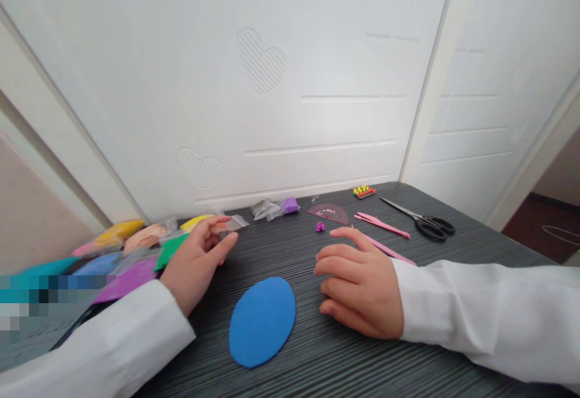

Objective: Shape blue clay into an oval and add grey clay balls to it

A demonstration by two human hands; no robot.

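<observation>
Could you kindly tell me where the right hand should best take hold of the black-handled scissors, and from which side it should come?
The right hand should take the black finger loops of the scissors, coming from the near right side. The blades point away toward the far left, so this avoids them, and the loops lie flat and open to the fingers.

a crinkled clear plastic bag (234,223) sits at the left hand's (197,265) fingertips on the tabletop (290,374), and a thin pink paper strip (392,251) slips beneath the right hand (360,289).
</observation>
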